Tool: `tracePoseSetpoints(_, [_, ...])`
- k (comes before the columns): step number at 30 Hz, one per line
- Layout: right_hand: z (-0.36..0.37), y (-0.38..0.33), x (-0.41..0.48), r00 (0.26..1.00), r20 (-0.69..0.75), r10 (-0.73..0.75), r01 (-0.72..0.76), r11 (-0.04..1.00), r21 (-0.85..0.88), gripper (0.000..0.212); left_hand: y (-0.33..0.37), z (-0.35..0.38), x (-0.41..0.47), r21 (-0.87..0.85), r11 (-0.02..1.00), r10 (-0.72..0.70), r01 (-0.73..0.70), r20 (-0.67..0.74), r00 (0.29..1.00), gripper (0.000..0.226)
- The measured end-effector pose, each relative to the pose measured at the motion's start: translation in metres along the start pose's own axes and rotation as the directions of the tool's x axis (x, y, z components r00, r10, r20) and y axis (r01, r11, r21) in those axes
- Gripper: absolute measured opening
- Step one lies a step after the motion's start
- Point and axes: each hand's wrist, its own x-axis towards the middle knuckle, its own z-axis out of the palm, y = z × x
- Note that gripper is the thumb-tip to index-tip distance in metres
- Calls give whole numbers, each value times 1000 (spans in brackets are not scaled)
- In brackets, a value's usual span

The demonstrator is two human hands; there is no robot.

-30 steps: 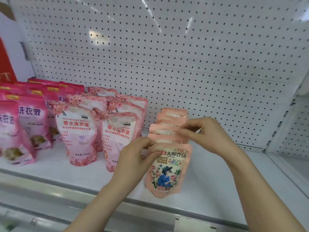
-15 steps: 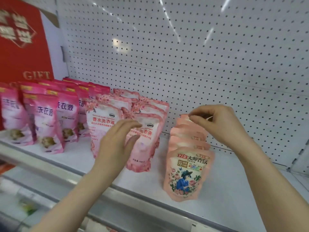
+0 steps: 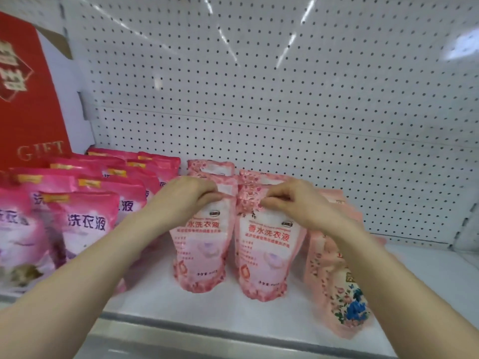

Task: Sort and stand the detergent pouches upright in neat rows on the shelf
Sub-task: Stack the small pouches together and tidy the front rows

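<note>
Two rows of light pink floral pouches stand upright mid-shelf. My left hand (image 3: pixel 190 196) pinches the top of the left front pouch (image 3: pixel 199 252). My right hand (image 3: pixel 293 203) pinches the top of the right front pouch (image 3: pixel 264 257). More of the same pouches stand behind them. A row of peach pouches with a blue figure (image 3: pixel 337 286) stands to the right, partly hidden by my right forearm. Bright magenta pouches (image 3: pixel 85 224) fill the shelf's left side in rows.
The white shelf (image 3: pixel 259 325) has bare floor in front of the pouches and at the far right. A white pegboard wall (image 3: pixel 259 99) backs it. A red gift box (image 3: pixel 28 104) stands at the far left.
My right hand left the peach row and moved left onto the right floral pouch. My left hand closed on the top of the left floral pouch. The view shifted closer.
</note>
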Motion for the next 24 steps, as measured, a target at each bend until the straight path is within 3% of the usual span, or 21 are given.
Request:
tracePoseSetpoints(5, [-7,-3,-4,986,111,125,-143,974,178,16,-10,-1,8,-145,988,61,-49,82,995,37])
tracePoseSetpoints(15, [-15,-18,-6,967,232,103,-159,958,237,17,-15,-3,8,-174,975,144,-135,37,989,36])
tracePoseSetpoints(20, [-13,-15,6,964,245,107,-140,983,122,23,-16,-8,10,-180,976,144,-126,91,985,40])
tracePoseSetpoints(22, [-22,-11,8,963,240,121,-157,978,136,22,-20,-16,17,-199,974,115,-108,23,993,30])
tracePoseSetpoints(24, [-29,-4,17,984,124,127,-151,966,208,24,-26,-22,31,-169,979,102,-112,-66,993,14])
